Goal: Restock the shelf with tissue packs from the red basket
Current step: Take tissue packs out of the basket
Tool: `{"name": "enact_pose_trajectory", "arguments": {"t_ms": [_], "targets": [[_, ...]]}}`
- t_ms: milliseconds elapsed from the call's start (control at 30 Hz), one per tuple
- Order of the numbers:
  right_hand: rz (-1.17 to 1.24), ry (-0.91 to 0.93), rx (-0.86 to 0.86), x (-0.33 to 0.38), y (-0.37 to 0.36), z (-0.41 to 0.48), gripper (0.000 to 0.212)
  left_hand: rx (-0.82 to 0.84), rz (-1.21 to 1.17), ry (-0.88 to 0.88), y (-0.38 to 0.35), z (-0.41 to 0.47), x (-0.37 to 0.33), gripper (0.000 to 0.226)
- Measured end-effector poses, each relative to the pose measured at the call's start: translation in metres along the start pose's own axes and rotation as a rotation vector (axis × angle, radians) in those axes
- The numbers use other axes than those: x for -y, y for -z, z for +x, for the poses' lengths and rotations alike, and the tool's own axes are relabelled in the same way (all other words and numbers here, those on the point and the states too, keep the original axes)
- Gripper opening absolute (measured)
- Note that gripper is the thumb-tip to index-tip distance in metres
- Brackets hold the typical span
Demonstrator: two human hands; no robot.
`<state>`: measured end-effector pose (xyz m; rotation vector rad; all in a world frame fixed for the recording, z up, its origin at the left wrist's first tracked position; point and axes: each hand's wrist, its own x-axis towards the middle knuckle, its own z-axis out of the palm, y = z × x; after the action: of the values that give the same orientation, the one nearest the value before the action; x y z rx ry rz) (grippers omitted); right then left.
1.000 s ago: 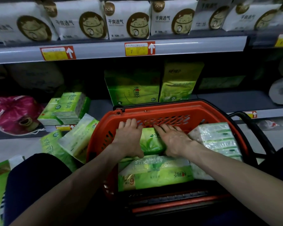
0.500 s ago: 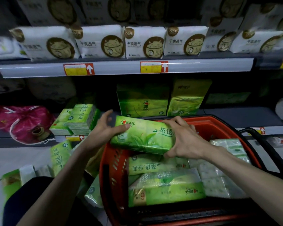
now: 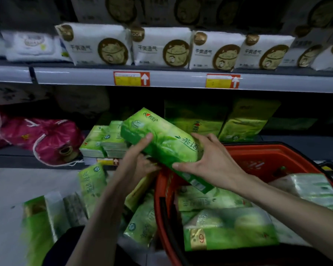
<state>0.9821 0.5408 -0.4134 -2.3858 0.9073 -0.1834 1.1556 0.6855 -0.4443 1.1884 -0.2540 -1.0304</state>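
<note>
Presently a green tissue pack [image 3: 161,143] is held in the air by both hands. It is tilted, with its far end raised toward the lower shelf [image 3: 292,148] and its near end over the left rim of the red basket [image 3: 267,158]. The left grip [image 3: 136,160] is closed on the pack from below, the thumb laid across the top face and the fingers tucked underneath, mostly hidden. The right grip [image 3: 210,160] is clamped on the near right end, thumb along the front edge and fingers spread over the far side. Both forearms are stretched forward from the bottom of the view.

Just beyond the raised end, a stack of green packs [image 3: 104,143] is seen at the front of the lower shelf. Two tall green bags [image 3: 196,121] are stood behind it, and a pink drawstring bag [image 3: 52,141] is laid to the left. Three packs are made out in the basket, one of them marked 9 [image 3: 229,231]. More green packs are scattered on the floor [image 3: 17,189] left of the basket, too blurred to be counted. Four white cat-printed packs [image 3: 161,48] are lined up in full view on the upper shelf [image 3: 85,77], others being cut off at the right, above two red-and-yellow price tags [image 3: 131,79]
</note>
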Motion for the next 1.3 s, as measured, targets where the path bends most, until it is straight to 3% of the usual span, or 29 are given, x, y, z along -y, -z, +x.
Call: {"name": "enact_pose_trajectory", "arguments": {"t_ms": [133, 267, 367, 467, 533, 633, 800, 933, 1033, 1167, 1233, 1300], "targets": [[-0.090, 0.074, 0.028, 0.051, -0.029, 0.034, 0.116, -0.191, -0.152, -0.006, 0.011, 0.005, -0.008, 0.040], [0.123, 0.083, 0.043, 0.083, -0.051, 0.076, 0.080, -0.424, -0.294, -0.007, 0.046, 0.012, -0.024, 0.044], [0.235, -0.065, 0.219, 0.096, -0.070, 0.108, 0.061, -0.506, -0.268, 0.008, 0.069, 0.027, -0.047, 0.050], [0.457, -0.146, 0.390, 0.102, -0.092, 0.128, 0.032, -0.525, -0.249, -0.048, 0.094, 0.042, -0.065, 0.051], [0.581, -0.172, 0.469, 0.108, -0.102, 0.128, 0.024, -0.504, -0.250, -0.086, 0.105, 0.043, -0.067, 0.057], [0.739, -0.258, 0.526, 0.119, -0.125, 0.130, 0.030, -0.495, -0.205, -0.166, 0.121, 0.049, -0.061, 0.030], [0.988, -0.404, 0.489, 0.147, -0.174, 0.149, 0.045, -0.757, 0.166, -0.245, 0.160, 0.053, -0.058, 0.028], [0.953, -0.420, 0.449, 0.173, -0.213, 0.162, 0.035, -0.827, 0.209, -0.178, 0.179, 0.060, -0.045, 0.058], [0.960, -0.440, 0.390, 0.185, -0.234, 0.168, 0.030, -0.870, 0.180, -0.156, 0.194, 0.074, -0.037, 0.068], [0.918, -0.459, 0.345, 0.189, -0.252, 0.175, 0.041, -0.998, 0.083, -0.016, 0.211, 0.090, -0.027, 0.100], [0.879, -0.468, 0.321, 0.189, -0.259, 0.173, 0.045, -1.022, 0.049, -0.036, 0.225, 0.100, -0.021, 0.101], [0.873, -0.481, 0.321, 0.187, -0.266, 0.168, 0.045, -0.986, -0.001, -0.068, 0.212, 0.089, -0.030, 0.087]]}}
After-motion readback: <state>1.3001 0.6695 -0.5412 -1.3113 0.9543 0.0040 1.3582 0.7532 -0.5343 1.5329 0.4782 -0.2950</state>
